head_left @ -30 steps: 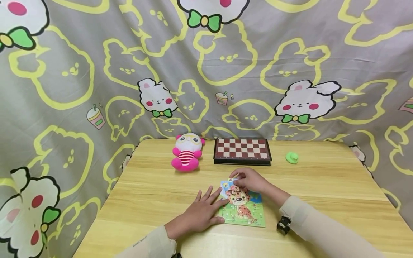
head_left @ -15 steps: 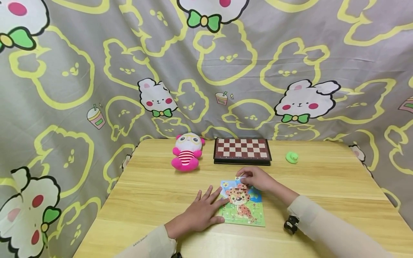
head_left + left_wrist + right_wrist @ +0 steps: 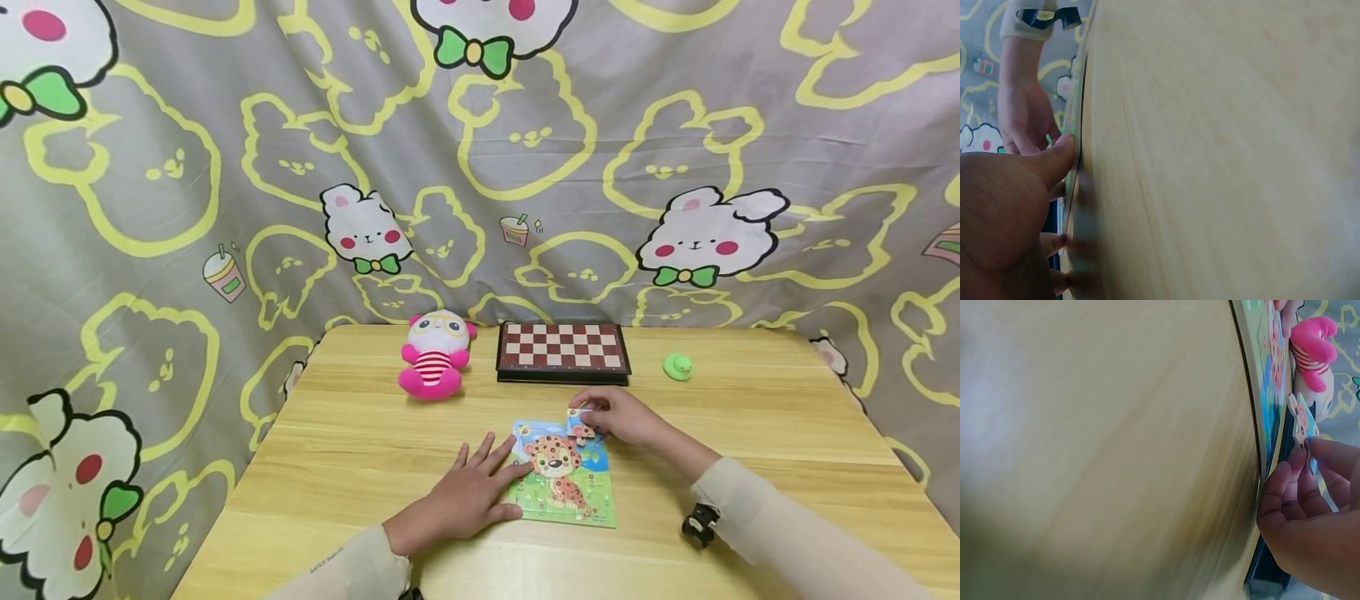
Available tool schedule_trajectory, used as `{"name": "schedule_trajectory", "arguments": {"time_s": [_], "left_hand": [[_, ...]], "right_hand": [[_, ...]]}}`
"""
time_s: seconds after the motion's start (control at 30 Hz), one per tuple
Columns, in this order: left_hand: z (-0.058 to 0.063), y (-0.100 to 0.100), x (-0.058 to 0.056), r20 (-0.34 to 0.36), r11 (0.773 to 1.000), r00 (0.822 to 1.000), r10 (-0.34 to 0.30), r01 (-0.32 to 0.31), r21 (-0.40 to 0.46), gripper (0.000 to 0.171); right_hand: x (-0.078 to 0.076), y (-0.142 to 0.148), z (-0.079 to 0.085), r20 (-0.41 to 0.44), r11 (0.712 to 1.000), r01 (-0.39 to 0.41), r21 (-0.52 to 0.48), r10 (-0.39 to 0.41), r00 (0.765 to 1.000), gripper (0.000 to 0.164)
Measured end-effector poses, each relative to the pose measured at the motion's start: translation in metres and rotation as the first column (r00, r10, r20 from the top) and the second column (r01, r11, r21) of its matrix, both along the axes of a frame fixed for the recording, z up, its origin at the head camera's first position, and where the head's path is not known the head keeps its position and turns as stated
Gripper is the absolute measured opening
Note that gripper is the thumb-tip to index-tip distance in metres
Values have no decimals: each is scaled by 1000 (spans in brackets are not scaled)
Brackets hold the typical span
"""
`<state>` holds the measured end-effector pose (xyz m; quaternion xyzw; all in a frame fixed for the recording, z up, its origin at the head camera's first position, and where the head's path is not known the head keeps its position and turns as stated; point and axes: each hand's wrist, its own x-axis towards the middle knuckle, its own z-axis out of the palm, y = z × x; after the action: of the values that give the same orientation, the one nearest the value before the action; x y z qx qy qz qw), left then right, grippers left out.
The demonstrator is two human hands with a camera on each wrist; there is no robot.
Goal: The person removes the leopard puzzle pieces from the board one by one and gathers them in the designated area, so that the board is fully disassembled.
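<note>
I find the right hand (image 3: 628,418) pinching the piece (image 3: 578,422) over the far edge of the puzzle (image 3: 562,479); the left hand (image 3: 468,497), fingers spread, rests along its left side. I judge the piece light, stiff, tabs easily creased: grip plain edges.

Smooth woodgrain table (image 3: 330,450), cardlike puzzle (image 3: 558,483), plush toy (image 3: 433,358), cloth curtain (image 3: 420,150) (creased).
</note>
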<state>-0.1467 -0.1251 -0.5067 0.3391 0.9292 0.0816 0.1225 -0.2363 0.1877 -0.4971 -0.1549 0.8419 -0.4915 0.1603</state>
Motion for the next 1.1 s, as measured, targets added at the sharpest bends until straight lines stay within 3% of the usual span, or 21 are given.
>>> {"name": "schedule_trajectory", "arguments": {"time_s": [0.5, 1.1], "left_hand": [[1, 0, 1, 3, 1000, 1000, -2, 2, 9, 66], [0, 0, 1, 11, 1000, 1000, 3, -3, 17, 66]], "right_hand": [[1, 36, 3, 20, 999, 44, -15, -44, 999, 24], [1, 58, -2, -70, 989, 92, 116, -84, 994, 19]]}}
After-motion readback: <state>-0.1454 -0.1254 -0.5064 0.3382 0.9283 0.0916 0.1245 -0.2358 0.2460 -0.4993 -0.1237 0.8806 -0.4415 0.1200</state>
